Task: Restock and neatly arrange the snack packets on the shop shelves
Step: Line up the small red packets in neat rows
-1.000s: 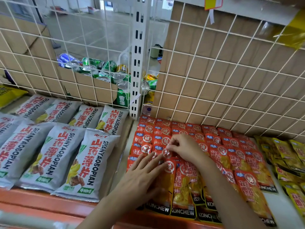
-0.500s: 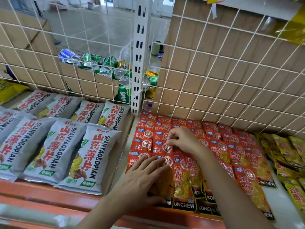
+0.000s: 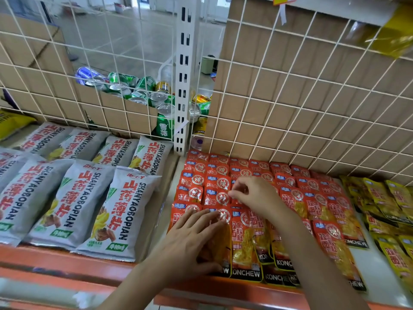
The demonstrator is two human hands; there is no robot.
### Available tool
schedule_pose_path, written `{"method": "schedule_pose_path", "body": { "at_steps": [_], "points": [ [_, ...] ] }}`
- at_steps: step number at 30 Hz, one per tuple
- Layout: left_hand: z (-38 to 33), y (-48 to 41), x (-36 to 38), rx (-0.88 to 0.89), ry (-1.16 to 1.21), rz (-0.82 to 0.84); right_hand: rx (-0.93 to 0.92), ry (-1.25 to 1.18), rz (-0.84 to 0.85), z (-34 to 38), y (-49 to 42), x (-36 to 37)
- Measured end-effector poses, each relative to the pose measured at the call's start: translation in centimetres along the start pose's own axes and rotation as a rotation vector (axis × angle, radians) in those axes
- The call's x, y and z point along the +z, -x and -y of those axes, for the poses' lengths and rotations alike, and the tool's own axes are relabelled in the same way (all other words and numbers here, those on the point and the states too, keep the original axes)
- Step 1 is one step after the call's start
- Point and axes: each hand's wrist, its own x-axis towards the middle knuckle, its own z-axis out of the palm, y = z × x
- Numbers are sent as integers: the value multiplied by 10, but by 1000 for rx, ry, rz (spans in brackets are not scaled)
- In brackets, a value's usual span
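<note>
Red packets (image 3: 214,182) seem mid-straightening: left hand (image 3: 194,240) presses flat, right hand (image 3: 257,195) just beyond pinches one; next, square it.

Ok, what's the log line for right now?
task: arranging red Konchew packets | left hand: pressing flat on front-left packet | right hand: pinching a packet further back | beside: grey Shanyaobopian bags

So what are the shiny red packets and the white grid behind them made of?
The small red snack packets: probably glossy plastic film, since they glint and wrinkle. The white wire grid: likely painted metal, judging by thin, straight, rigid bars.
</note>
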Motion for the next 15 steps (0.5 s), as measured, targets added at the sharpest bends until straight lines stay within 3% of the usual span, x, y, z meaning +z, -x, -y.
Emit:
{"method": "schedule_pose_path", "body": {
  "at_steps": [5,15],
  "points": [
    [0,-1,3,-3,9,-14,-43,230,108,-6,21,1],
    [1,-1,0,-13,52,12,10,-22,180,-14,19,-8]
  ]
}}
